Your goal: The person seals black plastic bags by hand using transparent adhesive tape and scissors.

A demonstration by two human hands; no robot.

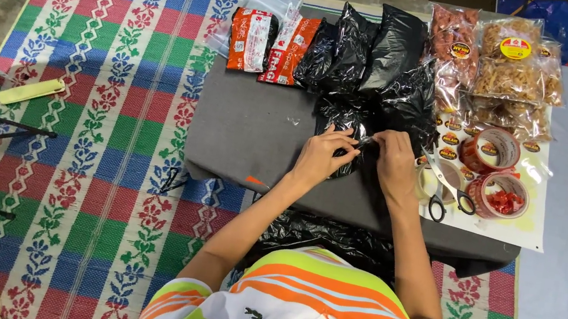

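While pinching the small crinkled black plastic bag point(346, 127) near the middle of the flat grey padded board point(242, 138), best kept taut between both hands and pressed low against the board, so the glossy film cannot slip. Left hand point(321, 159) closed narrowly, thumb and forefinger nipping the film; right hand point(396, 165) likewise closed on the same bag, fingertips nearly meeting the left. Advisable, by judgement, to work with small steady pulls rather than jerks, since thin film tears easily.

Underneath all, a striped woven floor mat with flower bands in red, green and blue point(95, 116). Along the board's far edge, a heap of shiny black plastic bags point(382, 54). At its far right corner, clear packets of brown fried snacks point(514, 74) bearing round red-and-yellow labels. Left of the black heap, two red-and-white printed pouches point(267, 43), rectangular. Along the right edge, two rolls of printed tape, reddish-brown point(496, 172), then grey-handled scissors point(445, 187) just beside the right hand.
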